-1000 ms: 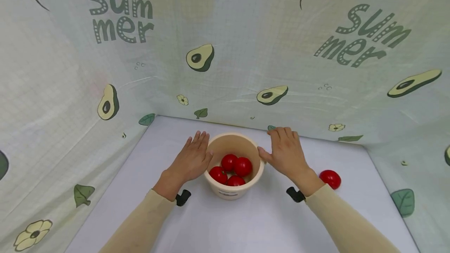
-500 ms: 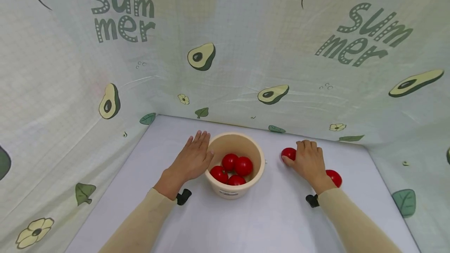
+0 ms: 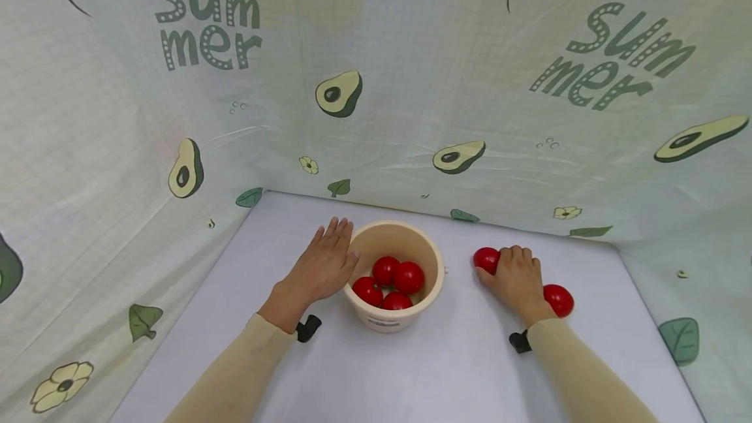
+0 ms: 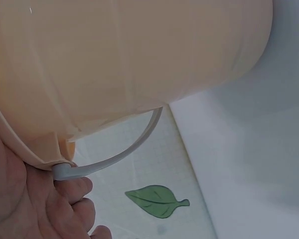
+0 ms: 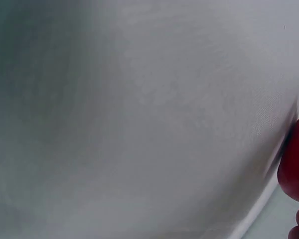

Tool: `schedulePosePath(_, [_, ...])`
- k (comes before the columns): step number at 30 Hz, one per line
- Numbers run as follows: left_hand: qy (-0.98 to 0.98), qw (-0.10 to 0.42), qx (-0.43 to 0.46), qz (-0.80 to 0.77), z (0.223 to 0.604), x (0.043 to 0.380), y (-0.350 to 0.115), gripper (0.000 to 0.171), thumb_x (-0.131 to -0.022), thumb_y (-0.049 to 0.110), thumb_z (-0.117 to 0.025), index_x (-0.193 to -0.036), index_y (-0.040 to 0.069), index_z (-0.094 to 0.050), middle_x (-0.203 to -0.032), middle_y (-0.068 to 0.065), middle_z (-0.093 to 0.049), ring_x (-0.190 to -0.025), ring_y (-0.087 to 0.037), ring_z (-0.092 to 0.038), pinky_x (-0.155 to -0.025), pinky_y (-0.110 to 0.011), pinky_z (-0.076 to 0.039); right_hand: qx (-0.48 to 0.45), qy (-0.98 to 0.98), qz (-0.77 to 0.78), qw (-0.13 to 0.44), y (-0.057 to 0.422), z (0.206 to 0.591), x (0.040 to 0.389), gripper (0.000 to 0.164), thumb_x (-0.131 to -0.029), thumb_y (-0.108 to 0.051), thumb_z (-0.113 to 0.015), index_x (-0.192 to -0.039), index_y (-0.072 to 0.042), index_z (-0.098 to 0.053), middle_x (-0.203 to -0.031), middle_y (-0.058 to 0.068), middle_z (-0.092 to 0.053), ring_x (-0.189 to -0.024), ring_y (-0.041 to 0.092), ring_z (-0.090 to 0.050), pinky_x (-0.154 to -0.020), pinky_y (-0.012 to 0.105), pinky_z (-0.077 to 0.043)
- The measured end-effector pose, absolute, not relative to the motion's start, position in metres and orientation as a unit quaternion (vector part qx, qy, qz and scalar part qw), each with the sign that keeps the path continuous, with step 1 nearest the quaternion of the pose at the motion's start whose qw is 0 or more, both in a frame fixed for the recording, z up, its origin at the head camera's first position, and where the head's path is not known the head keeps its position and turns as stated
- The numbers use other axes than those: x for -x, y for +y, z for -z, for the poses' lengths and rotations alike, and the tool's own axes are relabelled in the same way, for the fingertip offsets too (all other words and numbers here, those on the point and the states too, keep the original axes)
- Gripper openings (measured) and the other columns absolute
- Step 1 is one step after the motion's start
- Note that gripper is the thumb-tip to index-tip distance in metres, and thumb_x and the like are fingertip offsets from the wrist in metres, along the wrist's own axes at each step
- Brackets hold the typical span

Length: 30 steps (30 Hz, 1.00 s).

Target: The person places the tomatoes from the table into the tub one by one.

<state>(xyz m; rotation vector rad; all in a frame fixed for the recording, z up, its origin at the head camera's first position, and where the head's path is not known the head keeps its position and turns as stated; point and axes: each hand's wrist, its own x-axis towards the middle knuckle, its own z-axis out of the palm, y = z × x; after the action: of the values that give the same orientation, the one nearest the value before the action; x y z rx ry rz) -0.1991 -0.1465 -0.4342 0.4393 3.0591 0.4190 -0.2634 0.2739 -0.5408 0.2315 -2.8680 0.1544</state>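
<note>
left hand (image 3: 323,266), straight-fingered, seemingly steadies the round cream plastic bucket (image 3: 390,239); right hand (image 3: 517,281) grips a round red tomato (image 3: 486,258) near the tabletop (image 3: 435,371)'s far edge.

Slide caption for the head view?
Left hand against a bucket holding four red tomatoes, right hand gripping another tomato outside it.

Long, plain beige sleeves (image 3: 235,374) are worn with small, black wrist-mounted devices (image 3: 309,328).

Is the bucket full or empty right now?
Partly filled: the bucket holds four red tomatoes, with bare inner wall showing above them.
</note>
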Motion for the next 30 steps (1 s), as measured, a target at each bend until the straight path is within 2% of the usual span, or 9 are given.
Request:
schedulePosePath(5, [0.981,0.01,-0.142,-0.132,0.433,0.199,-0.146,0.071,-0.113,0.042,-0.033,-0.167,-0.001,-0.02,-0.175,-0.017,-0.02,-0.165,-0.034,-0.01,-0.134,-0.052,-0.011,-0.078,-0.986,-0.053,0.14,0.273,0.539,0.265,0.069,-0.087,-0.052,-0.075,-0.109,0.011,-0.055,-0.102,0.027,-0.056,-0.1,0.043,-0.049,-0.081,0.059,-0.044])
schedulePosePath(15, [0.984,-0.003,-0.148,-0.097,0.429,0.198,-0.145,0.07,-0.112,0.04,-0.035,-0.166,-0.002,-0.021,-0.175,-0.018,-0.021,-0.164,-0.036,-0.012,-0.133,-0.054,-0.01,-0.087,-0.982,-0.056,0.155,0.266,0.52,0.264,0.069,-0.087,-0.052,-0.073,-0.11,0.011,-0.055,-0.103,0.027,-0.057,-0.101,0.043,-0.05,-0.083,0.06,-0.045])
schedulePosePath(25, [0.986,-0.002,-0.145,-0.08,0.428,0.199,-0.143,0.07,-0.112,0.041,-0.034,-0.166,-0.002,-0.022,-0.175,-0.019,-0.02,-0.164,-0.036,-0.012,-0.133,-0.054,-0.011,-0.141,-0.949,-0.061,0.275,0.245,0.472,0.265,0.067,-0.082,-0.052,-0.073,-0.1,0.01,-0.059,-0.094,0.027,-0.061,-0.089,0.042,-0.054,-0.073,0.056,-0.048])
schedulePosePath(30, [0.986,-0.006,-0.147,-0.08,0.429,0.199,-0.142,0.071,-0.112,0.041,-0.036,-0.166,-0.002,-0.023,-0.174,-0.019,-0.022,-0.164,-0.037,-0.013,-0.133,-0.055,-0.011,-0.161,-0.941,-0.095,0.281,0.218,0.433,0.256,0.066,-0.082,-0.05,-0.074,-0.104,0.01,-0.06,-0.097,0.026,-0.061,-0.091,0.04,-0.054,-0.074,0.054,-0.047])
